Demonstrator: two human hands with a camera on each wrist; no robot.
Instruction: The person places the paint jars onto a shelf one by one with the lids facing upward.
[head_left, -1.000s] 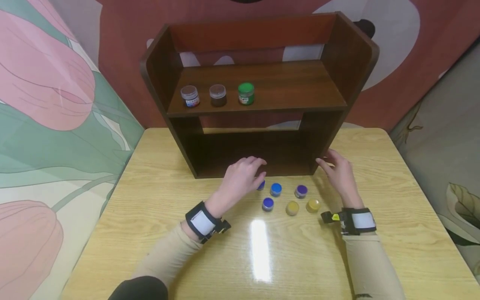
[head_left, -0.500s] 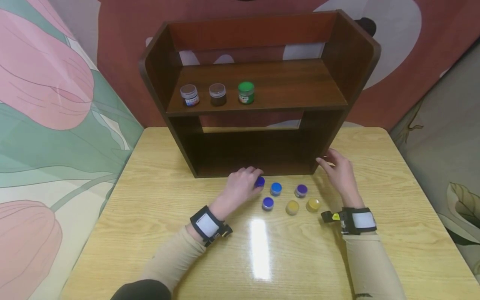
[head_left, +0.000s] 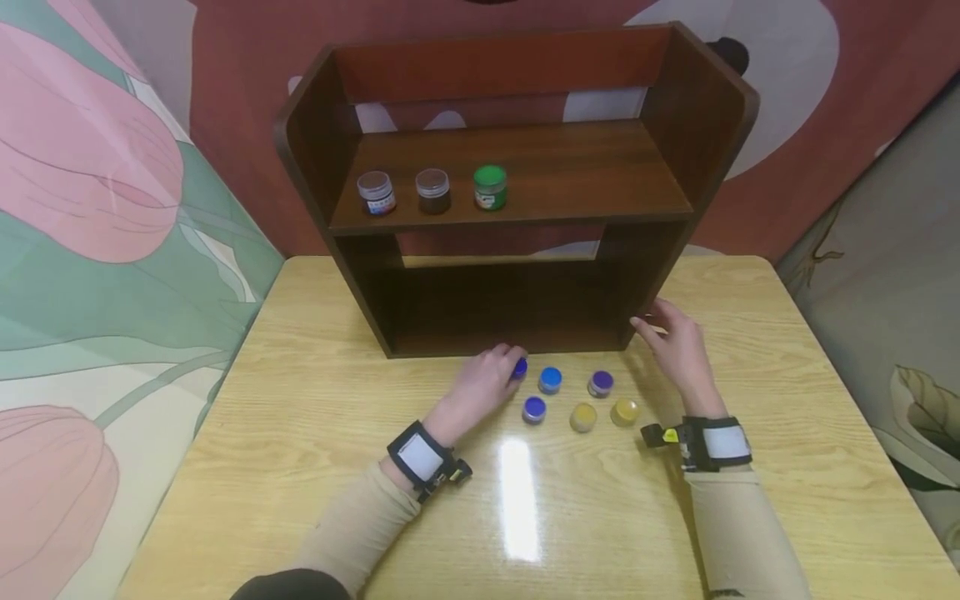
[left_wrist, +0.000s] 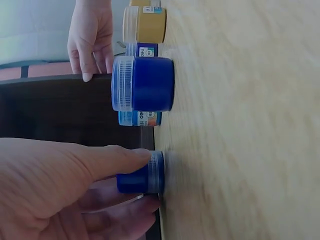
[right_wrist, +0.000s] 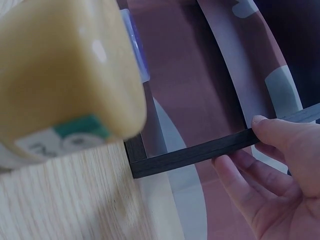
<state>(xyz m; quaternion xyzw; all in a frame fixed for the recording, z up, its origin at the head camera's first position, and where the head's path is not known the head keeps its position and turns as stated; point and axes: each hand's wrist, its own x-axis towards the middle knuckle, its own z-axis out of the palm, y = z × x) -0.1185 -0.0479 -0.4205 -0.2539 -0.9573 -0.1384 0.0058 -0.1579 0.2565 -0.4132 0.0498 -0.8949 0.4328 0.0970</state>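
My left hand [head_left: 483,383] pinches a small dark blue paint jar [head_left: 521,367] at the front edge of the dark wooden shelf unit [head_left: 570,162]. In the left wrist view, the thumb lies along that jar [left_wrist: 134,181], and its clear ribbed lid faces the tabletop. Other fingers curl under its far side. At the unit's right side panel, my right hand [head_left: 678,350] grips the front edge; the right wrist view has the thumb on one face of the panel [right_wrist: 195,152] and fingertips on the other.
Right of the left hand stand a bright blue jar [head_left: 550,381], a dark blue one [head_left: 534,410], a purple one [head_left: 600,384] and two yellow jars [head_left: 582,417]. A clear-lidded jar [head_left: 377,193], a dark jar [head_left: 432,192] and a green jar [head_left: 491,187] line the upper shelf.
My left hand has come down from above the dark blue jar and closed its fingers on it. The right hand keeps its place on the side panel.
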